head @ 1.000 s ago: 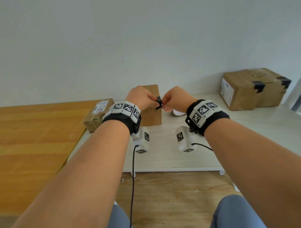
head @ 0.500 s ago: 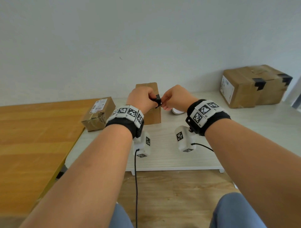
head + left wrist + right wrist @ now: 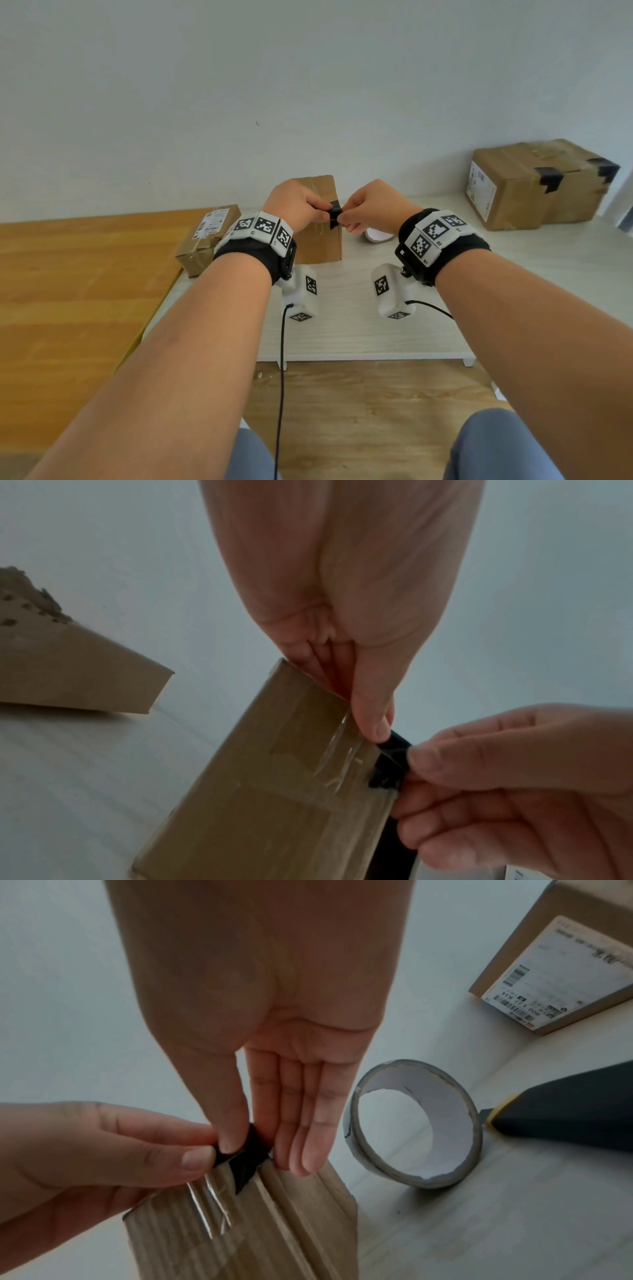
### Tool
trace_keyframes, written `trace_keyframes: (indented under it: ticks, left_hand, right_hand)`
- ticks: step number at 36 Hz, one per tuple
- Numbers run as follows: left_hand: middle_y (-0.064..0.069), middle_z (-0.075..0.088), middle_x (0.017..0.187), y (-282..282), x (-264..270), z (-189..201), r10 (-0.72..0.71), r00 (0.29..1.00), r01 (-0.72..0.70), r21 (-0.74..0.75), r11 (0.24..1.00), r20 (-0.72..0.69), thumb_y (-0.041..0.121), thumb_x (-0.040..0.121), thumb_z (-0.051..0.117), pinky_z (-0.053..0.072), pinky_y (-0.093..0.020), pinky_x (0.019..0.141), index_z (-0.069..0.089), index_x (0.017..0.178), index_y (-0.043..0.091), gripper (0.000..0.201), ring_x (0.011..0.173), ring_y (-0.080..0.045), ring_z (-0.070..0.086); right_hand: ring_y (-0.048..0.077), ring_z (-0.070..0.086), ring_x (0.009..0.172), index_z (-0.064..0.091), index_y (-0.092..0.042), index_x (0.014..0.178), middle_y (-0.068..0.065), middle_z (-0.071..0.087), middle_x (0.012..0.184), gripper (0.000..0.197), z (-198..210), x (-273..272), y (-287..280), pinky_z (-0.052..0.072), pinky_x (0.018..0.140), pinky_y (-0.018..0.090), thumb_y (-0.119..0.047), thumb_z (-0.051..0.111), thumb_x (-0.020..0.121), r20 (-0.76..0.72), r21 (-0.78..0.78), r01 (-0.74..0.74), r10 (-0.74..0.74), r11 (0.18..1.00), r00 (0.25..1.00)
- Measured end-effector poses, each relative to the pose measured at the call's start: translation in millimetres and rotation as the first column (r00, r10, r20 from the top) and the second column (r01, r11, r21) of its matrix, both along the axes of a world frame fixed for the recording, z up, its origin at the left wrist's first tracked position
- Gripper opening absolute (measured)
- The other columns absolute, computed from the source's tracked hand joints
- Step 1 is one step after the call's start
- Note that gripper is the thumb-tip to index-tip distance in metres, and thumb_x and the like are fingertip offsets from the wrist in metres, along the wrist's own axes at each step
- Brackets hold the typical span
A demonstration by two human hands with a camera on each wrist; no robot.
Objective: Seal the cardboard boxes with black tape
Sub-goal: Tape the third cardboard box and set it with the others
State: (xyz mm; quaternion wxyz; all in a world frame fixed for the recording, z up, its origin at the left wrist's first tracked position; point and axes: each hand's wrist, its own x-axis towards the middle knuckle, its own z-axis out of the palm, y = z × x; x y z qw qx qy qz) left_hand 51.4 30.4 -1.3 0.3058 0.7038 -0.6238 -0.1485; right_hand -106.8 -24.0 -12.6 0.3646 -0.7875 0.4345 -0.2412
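Left fingers (image 3: 192,1158): thumb and forefinger of the left hand (image 3: 298,205) pinch one end of a short strip of black tape (image 3: 335,215); the other fingers are curled in.
Right fingers (image 3: 232,1129): thumb and forefinger of the right hand (image 3: 371,205) pinch the other end; the remaining three hang fairly straight beside it.
Why held so: judged, gripping both ends keeps the strip taut and away from itself, ready to go down over the box's top edge.
Tape position: in the air just above the top corner of the upright cardboard box (image 3: 320,236). Whether it touches the cardboard cannot be told.
Upright box: stands on the white table (image 3: 346,329), near the wall; shiny clear tape already runs down its near face.
Other boxes: a small labelled box (image 3: 205,240) to the left; two larger boxes (image 3: 534,185) well apart on the right, with black tape on their edges.
Tape roll (image 3: 414,1123): on its edge just right of the upright box.
Hard to make out: the strip is crumpled; its sticky side cannot be told. A dark yellow-tipped object (image 3: 561,1112), cut off at the frame edge, may be a knife.
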Motion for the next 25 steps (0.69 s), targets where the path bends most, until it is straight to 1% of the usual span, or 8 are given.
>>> trace_keyframes:
  ticks: [3,8,12,17,19,21,23,25]
  left_hand:
    - [0.005,0.070,0.110,2,1,2,-0.020,1.000,0.019,0.025,1.000,0.013,0.016,0.084,0.070,0.038,-0.019,0.086,0.073,0.108,0.020,0.025,0.100,-0.007,0.059]
    - [0.004,0.069,0.116,3,1,4,-0.036,0.998,0.034,0.040,0.999,0.057,0.017,0.086,0.067,0.037,-0.018,0.088,0.071,0.111,0.020,0.026,0.108,-0.010,0.059]
    - [0.004,0.070,0.111,4,-2,4,-0.018,0.997,0.016,0.016,1.000,0.081,0.019,0.082,0.071,0.039,-0.019,0.084,0.073,0.108,0.021,0.026,0.102,-0.009,0.060]
    - [0.003,0.070,0.109,5,-5,4,-0.008,0.990,0.010,-0.013,1.000,0.138,0.019,0.080,0.072,0.040,-0.019,0.084,0.074,0.106,0.020,0.026,0.099,-0.011,0.060]
    - [0.003,0.070,0.107,6,-4,7,-0.014,0.986,0.013,0.004,1.000,0.166,0.017,0.080,0.072,0.040,-0.019,0.082,0.074,0.106,0.019,0.026,0.096,-0.011,0.060]
    - [0.002,0.069,0.106,8,-3,11,-0.018,0.979,0.013,0.028,1.000,0.202,0.013,0.079,0.073,0.039,-0.020,0.080,0.074,0.105,0.018,0.026,0.092,-0.011,0.058]
    - [0.001,0.068,0.106,10,0,14,-0.017,0.973,0.007,0.043,0.999,0.229,0.008,0.079,0.072,0.040,-0.021,0.080,0.074,0.102,0.015,0.025,0.092,-0.012,0.059]
    - [0.001,0.069,0.106,13,4,16,-0.005,0.974,-0.008,0.057,0.998,0.228,0.003,0.079,0.068,0.044,-0.023,0.082,0.074,0.099,0.015,0.024,0.098,-0.016,0.062]
  right_hand:
    - [0.012,0.070,0.071,0.072,-0.011,0.079,0.003,0.073,0.075,0.010,0,2,0,0.051,0.060,0.014,-0.021,0.071,0.082,-0.019,-0.041,0.014,-0.015,0.999,1.000]
    - [0.013,0.072,0.072,0.073,-0.010,0.081,0.004,0.073,0.074,0.009,-1,5,0,0.056,0.068,0.020,-0.019,0.071,0.083,-0.054,-0.077,0.052,-0.056,0.996,0.997]
    - [0.012,0.072,0.071,0.069,-0.018,0.071,0.001,0.073,0.071,0.010,-2,7,-1,0.059,0.078,0.030,-0.018,0.070,0.082,-0.121,-0.140,0.049,-0.066,0.989,0.990]
    - [0.016,0.071,0.076,0.070,-0.027,0.074,-0.002,0.073,0.074,0.019,-5,3,-1,0.058,0.082,0.038,-0.011,0.063,0.080,-0.141,-0.150,0.045,-0.066,0.988,0.988]
    - [0.018,0.069,0.081,0.069,-0.028,0.076,-0.002,0.073,0.081,0.021,-3,4,1,0.057,0.084,0.038,-0.010,0.060,0.082,-0.132,-0.185,0.041,-0.066,0.982,0.989]
    - [0.019,0.066,0.092,0.067,-0.025,0.086,-0.002,0.070,0.095,0.025,1,6,4,0.054,0.089,0.036,-0.005,0.052,0.085,-0.117,-0.249,0.059,-0.091,0.967,0.989]
    - [0.020,0.061,0.105,0.066,-0.019,0.102,0.001,0.066,0.111,0.033,5,10,7,0.049,0.093,0.031,0.000,0.044,0.085,-0.100,-0.292,0.067,-0.100,0.954,0.990]
    - [0.019,0.053,0.120,0.061,-0.018,0.122,0.001,0.058,0.129,0.045,8,14,11,0.042,0.096,0.025,0.003,0.043,0.087,-0.120,-0.312,0.030,-0.071,0.950,0.990]
